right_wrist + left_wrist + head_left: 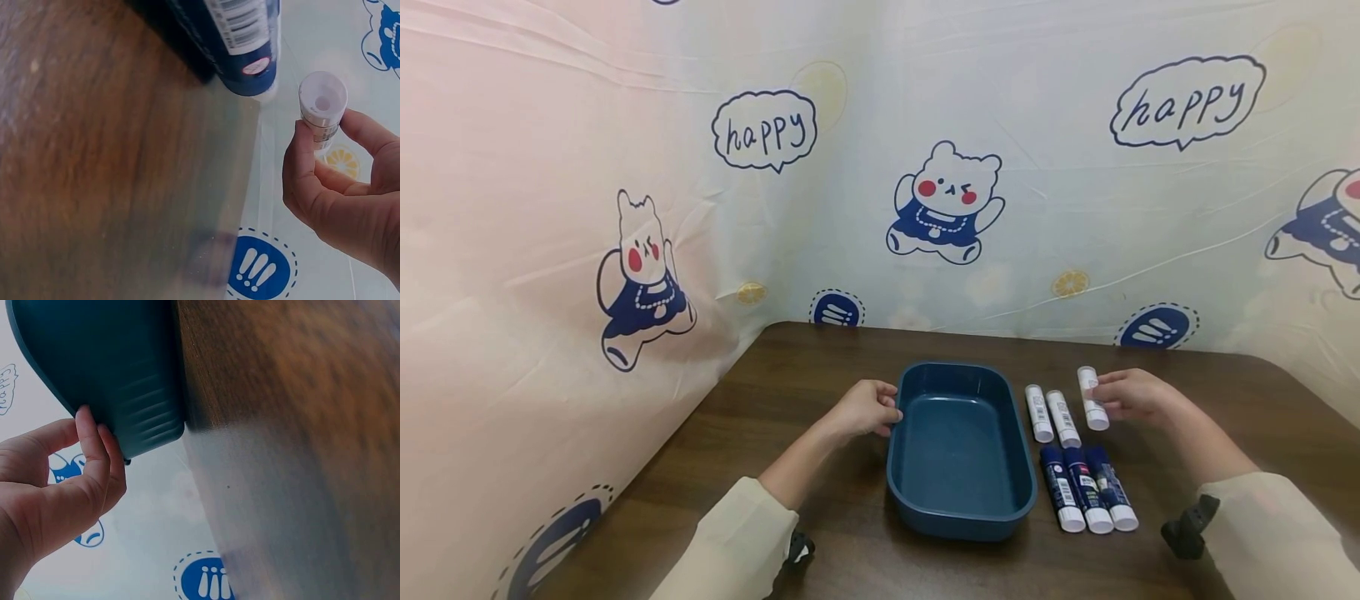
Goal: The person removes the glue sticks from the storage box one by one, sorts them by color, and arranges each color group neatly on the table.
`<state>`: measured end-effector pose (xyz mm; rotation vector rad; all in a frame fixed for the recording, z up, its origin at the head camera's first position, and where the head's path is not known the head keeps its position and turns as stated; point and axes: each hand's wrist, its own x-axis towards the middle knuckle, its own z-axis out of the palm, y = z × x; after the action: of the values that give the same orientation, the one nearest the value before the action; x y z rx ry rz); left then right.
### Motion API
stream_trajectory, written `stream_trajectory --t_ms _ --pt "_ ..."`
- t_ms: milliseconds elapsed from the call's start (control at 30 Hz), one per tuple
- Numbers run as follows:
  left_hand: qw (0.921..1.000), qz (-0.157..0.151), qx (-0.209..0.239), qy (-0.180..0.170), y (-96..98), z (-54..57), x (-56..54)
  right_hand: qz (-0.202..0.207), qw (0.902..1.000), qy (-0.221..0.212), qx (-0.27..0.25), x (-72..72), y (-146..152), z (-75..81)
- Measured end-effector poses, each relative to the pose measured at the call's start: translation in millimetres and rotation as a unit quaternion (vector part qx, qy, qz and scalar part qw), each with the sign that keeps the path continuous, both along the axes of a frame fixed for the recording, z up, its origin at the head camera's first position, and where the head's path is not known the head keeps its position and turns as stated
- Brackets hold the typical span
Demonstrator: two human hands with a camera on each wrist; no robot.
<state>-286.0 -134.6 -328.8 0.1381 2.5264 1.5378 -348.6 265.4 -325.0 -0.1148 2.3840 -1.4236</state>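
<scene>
At its far left corner, my left hand (871,408) grips the rim of a deep blue-green rectangular tray (961,527). The left wrist view has those fingers (95,447) against the tray's ribbed outer side. My right hand (1133,394) pinches a white glue stick (1092,400) between thumb and fingers, at the right of the tray. One round end of this glue stick (322,97) faces the right wrist camera. Two more white glue sticks (1039,414) lie just left of it. Nearer the front are three dark blue glue sticks with white ends (1081,483), side by side.
All of this is on a dark brown wooden table (820,358). Behind and to the left hangs a pale cloth (1037,167) printed with cartoon animals, which meets the table's back edge. Inside the tray only its bare floor shows.
</scene>
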Motion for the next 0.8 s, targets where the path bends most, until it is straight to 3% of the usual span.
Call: stream_trajectory --t_ms 800 --pt "1.0000 -0.001 -0.005 0.003 0.6 -0.1 0.2 -0.034 0.9984 -0.015 0.044 -5.2 -9 -12.8"
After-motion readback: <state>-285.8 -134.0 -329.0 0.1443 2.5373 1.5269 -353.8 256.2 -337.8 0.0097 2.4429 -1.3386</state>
